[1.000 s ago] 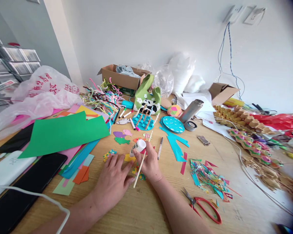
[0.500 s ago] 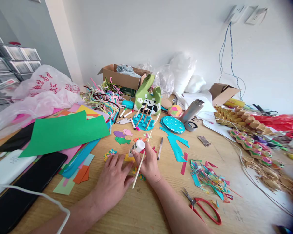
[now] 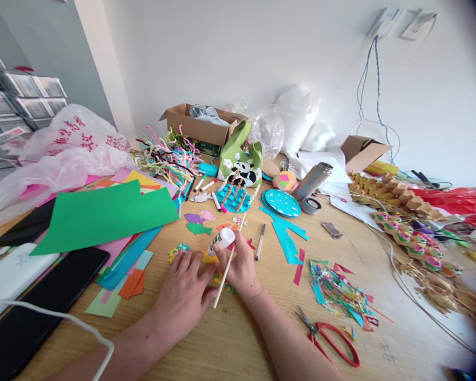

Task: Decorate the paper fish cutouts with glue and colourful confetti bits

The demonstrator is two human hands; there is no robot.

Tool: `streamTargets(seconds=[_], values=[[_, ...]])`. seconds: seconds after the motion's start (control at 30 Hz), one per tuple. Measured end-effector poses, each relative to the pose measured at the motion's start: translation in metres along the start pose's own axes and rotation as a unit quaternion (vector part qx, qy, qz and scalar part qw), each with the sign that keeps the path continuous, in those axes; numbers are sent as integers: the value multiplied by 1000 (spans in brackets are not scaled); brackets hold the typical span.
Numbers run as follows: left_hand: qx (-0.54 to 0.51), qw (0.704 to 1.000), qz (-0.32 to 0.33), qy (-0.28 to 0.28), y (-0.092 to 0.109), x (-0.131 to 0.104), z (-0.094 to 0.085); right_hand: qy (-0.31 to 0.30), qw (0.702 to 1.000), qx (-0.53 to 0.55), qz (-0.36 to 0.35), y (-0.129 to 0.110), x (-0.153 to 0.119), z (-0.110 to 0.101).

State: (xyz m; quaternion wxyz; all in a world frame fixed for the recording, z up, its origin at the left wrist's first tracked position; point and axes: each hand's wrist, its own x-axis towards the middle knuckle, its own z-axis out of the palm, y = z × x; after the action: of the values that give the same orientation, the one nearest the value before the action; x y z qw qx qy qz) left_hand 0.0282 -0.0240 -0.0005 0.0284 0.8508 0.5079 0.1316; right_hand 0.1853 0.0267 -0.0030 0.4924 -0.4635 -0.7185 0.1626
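Your right hand (image 3: pixel 241 264) still grips the white-capped bottle (image 3: pixel 221 241) and pale stick (image 3: pixel 222 283); your left hand (image 3: pixel 188 286) rests open toward the desk's (image 3: pixel 226 354) near edge; work seems paused.

my bottle (image 3: pixel 222 241) is white, my stick (image 3: pixel 224 280) cream. from my right fingers (image 3: pixel 243 250): at ten o'clock, a green fish (image 3: pixel 198 229); at twelve, a panda-patterned green bag (image 3: pixel 240 161); between one and two, white-flecked turquoise discs (image 3: pixel 282 203); between four and five, red-handled scissors (image 3: pixel 319 330).
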Motion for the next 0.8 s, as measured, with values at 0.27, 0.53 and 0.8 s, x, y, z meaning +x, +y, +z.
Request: streamTargets(seconds=[0.27,0.53,0.8], values=[[-9,1000,0,4,-1,0,0,16,1000,-10,1,2,0,-1],[-5,1000,-4,-3,0,0,-1,18,1000,-11,-16,3,0,-1],[1,1000,1,-11,-1,0,0,23,999,-17,-35,3,1,-1]])
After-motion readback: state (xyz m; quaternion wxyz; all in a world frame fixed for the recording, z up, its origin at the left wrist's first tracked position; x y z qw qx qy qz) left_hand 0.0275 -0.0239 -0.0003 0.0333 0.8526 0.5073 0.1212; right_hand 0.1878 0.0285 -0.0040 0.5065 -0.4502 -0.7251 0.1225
